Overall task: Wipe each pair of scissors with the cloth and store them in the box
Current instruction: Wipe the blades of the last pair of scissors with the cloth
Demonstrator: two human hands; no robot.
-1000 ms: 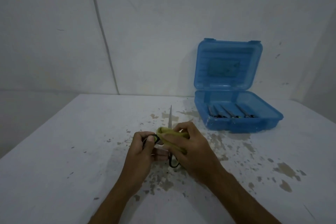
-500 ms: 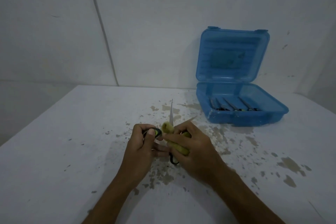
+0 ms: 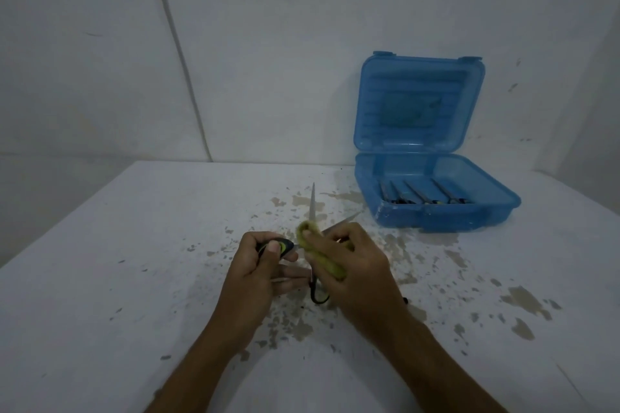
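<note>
My left hand [image 3: 255, 265] grips the black-and-green handle of a pair of scissors [image 3: 313, 203] held over the table's middle. Its blades are spread open, one pointing straight away and one angled right toward the box. My right hand [image 3: 349, 265] presses a folded yellow-green cloth [image 3: 320, 253] against the blades near the pivot. The second handle loop hangs below between my hands. A blue plastic box [image 3: 496, 208] stands open at the back right, lid upright, with several scissors lying inside.
The white table [image 3: 117, 278] is speckled with brown stains around and to the right of my hands. A white wall rises right behind the table and the box. The table's left edge runs diagonally at the left.
The scissor blades have spread apart, the right blade now showing past my right hand. The cloth has slid a little up along the blades. My view has tilted slightly.
</note>
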